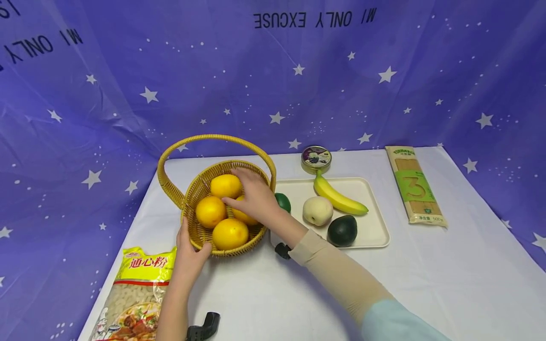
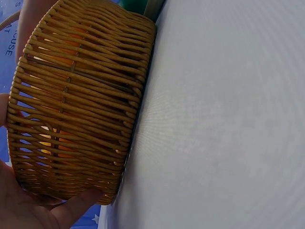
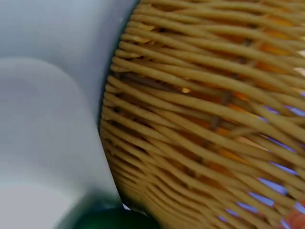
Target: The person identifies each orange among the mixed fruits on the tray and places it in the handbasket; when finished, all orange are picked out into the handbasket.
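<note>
A wicker basket (image 1: pixel 194 189) with a tall arched handle stands on the left of the table, with several yellow-orange fruits in it. My left hand (image 1: pixel 190 249) holds its near left side; in the left wrist view, the thumb (image 2: pixel 86 202) lies against the woven wall (image 2: pixel 81 95). My right hand (image 1: pixel 254 194) reaches in over the right rim, its thumb and fingers on either side of the right end of an oblong lemon (image 1: pixel 224 185). Under that palm, another yellow fruit (image 1: pixel 244 213) is partly covered. Two rounder fruits (image 1: pixel 211 211) lie nearer the left hand.
Right of the basket, a cream tray (image 1: pixel 375 234) carries a banana (image 1: pixel 339 196), a pale round fruit (image 1: pixel 317 211), a dark green avocado (image 1: pixel 342 231) and a green item (image 1: pixel 283 202). A round tin (image 1: pixel 316 159) stands behind it. Noodles (image 1: pixel 415 187) lie far right, a macaroni bag (image 1: pixel 138 293) front left.
</note>
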The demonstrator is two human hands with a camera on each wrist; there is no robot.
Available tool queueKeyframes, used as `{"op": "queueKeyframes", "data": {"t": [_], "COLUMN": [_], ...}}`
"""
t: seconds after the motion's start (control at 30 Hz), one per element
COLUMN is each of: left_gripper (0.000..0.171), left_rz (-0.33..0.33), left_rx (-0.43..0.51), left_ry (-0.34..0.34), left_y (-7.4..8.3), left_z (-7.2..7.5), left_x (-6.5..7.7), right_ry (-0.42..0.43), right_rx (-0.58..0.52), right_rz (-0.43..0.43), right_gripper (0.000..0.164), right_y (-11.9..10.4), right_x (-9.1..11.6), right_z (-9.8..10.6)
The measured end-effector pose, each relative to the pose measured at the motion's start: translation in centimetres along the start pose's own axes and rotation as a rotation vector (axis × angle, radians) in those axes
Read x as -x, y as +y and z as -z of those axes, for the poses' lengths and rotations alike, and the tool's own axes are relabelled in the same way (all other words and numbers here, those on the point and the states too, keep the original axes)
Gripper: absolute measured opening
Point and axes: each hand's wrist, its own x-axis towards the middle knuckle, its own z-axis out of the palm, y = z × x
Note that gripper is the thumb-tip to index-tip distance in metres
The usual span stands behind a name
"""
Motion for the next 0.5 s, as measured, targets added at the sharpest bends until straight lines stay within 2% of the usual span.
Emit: {"op": "queueKeyframes", "data": {"t": [0.3,0.4,0.5], "left_gripper": [0.095,0.095,0.095], "left_rz": [-0.009,-0.007,-0.003], "left_rx": [-0.002,-0.004,-0.014], "left_ry": [0.008,0.009,0.009], "left_y": [0.2,0.4,0.6], "left_z": [0.0,0.1,0.4], "left_x": [0.0,-0.1,-0.1], "right_ry": [0.104,0.177,0.255], "right_rx": [-0.075,-0.064,-0.002], "right_rz": [0.101,0.149,0.177], "right_gripper": [0.073,0.072,0.074], "right_y": [-0.4,0.0,0.9], "right_x": [4.6,6.6,8.4], "right_z": [4.5,6.3,8.1]}}
